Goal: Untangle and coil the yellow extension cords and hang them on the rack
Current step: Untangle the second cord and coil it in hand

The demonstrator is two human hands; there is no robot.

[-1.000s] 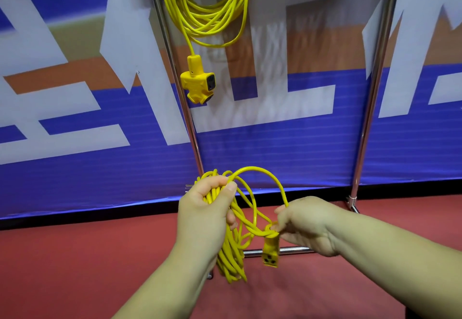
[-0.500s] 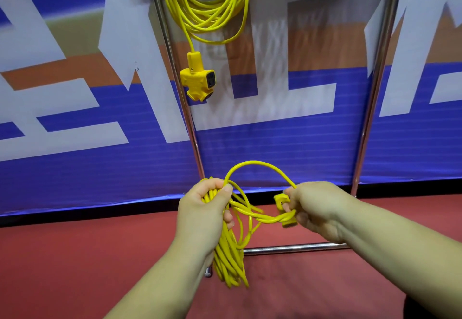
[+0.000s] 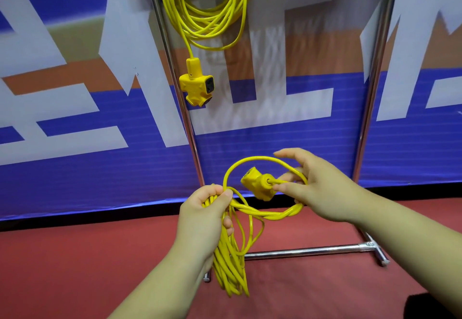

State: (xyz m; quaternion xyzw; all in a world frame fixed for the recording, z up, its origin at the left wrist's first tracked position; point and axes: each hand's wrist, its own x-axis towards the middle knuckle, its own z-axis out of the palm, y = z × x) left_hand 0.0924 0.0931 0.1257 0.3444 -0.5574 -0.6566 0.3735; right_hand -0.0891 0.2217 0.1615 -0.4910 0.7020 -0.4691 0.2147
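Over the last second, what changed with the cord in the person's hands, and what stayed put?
The right hand lifted the socket end from hanging low beside the bundle to the middle of the wide loop, gripping its cord just behind the socket. The left hand still clamps the coiled bundle. The hung cord on the rack is unchanged.

Left hand (image 3: 202, 215) grips coiled cord (image 3: 231, 266); right hand (image 3: 322, 188) pinches its socket (image 3: 257, 184).

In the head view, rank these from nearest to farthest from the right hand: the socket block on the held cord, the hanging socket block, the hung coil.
1. Held socket block: at the right hand's fingertips.
2. Hanging socket block: above, left.
3. Hung coil: higher still, on the rack.
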